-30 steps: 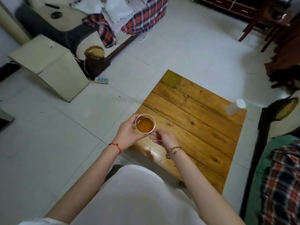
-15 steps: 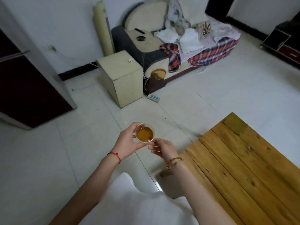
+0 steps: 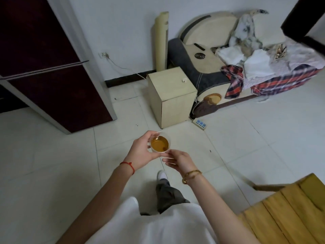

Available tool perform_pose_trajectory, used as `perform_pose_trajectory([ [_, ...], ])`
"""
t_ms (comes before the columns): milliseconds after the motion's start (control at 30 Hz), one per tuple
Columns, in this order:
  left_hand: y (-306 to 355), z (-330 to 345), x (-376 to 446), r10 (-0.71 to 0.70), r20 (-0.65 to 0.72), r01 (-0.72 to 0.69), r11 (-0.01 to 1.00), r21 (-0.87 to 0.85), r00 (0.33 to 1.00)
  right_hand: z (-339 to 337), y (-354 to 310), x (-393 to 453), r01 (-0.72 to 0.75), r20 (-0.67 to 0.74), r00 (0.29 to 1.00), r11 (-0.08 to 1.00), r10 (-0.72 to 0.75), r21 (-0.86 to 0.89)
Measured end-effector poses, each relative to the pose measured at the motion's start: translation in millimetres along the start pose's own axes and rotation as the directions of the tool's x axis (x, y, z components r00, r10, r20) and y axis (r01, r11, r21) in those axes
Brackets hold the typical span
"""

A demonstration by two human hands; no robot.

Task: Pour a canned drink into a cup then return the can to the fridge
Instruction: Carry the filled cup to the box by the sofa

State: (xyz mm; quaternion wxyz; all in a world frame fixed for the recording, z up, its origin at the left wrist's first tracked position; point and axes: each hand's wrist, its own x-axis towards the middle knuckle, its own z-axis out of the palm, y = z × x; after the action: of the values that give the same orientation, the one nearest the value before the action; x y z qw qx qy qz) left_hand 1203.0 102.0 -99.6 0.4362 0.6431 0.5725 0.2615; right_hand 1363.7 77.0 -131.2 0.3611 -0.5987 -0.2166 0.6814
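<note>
Dark maroon panels with a grey frame mark the fridge (image 3: 49,67) at your far left, both doors closed; it stands near enough that you are plausibly heading there, though no can shows anywhere in this view, so I cannot tell where the can is. Moving right, your left hand (image 3: 140,150) wraps its fingers and thumb round the wall of a clear plastic cup (image 3: 159,142), held upright over the tiled floor (image 3: 61,155), well clear of any surface. The amber drink inside sits level and not far below the rim, which is likely why you keep the cup so level and close in front of your body: a thin cup this full would slop at any tilt. Your right hand (image 3: 179,161) rests just beside the cup's lower edge, fingers loosely extended and touching or nearly touching the base; it grips nothing, and seems placed there as a steadying guard. Behind the cup stands a pale wooden cabinet (image 3: 168,97), then a sofa (image 3: 228,67) heaped with cloth. At your lower right, the plank tabletop (image 3: 281,213) shows only a corner, and the cup is well apart from it.
</note>
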Motion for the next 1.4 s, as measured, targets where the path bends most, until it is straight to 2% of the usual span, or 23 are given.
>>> perform_pose_trajectory([
  [200, -4, -24, 96, -0.013, -0.011, 0.012, 0.998, -0.055, 1.0, 12, -58, 84, 0.014, 0.013, 1.0, 0.999, -0.013, -0.039],
  [600, 27, -84, 327, 0.046, -0.031, -0.047, 0.998, -0.034, 0.998, 32, -232, 250, 0.052, -0.002, 0.999, 0.999, -0.052, 0.001],
  [833, 20, -105, 443, 0.066, 0.066, -0.066, 0.998, -0.01, 0.996, 43, -293, 326, 0.069, -0.059, 0.996, 0.997, -0.067, 0.031],
  [967, 14, -116, 511, 0.109, 0.165, -0.11, 0.994, -0.006, 0.98, 50, -316, 377, 0.069, -0.143, 0.988, 0.995, -0.058, 0.073],
  [1133, 8, -137, 606, 0.175, 0.343, -0.198, 0.98, 0.033, 0.923, 70, -350, 439, 0.093, -0.274, 0.961, 0.983, -0.047, 0.16],
  [1400, 6, -188, 735, 0.291, 0.619, -0.384, 0.923, 0.018, 0.73, 134, -399, 514, 0.183, -0.502, 0.865, 0.917, 0.021, 0.354],
])
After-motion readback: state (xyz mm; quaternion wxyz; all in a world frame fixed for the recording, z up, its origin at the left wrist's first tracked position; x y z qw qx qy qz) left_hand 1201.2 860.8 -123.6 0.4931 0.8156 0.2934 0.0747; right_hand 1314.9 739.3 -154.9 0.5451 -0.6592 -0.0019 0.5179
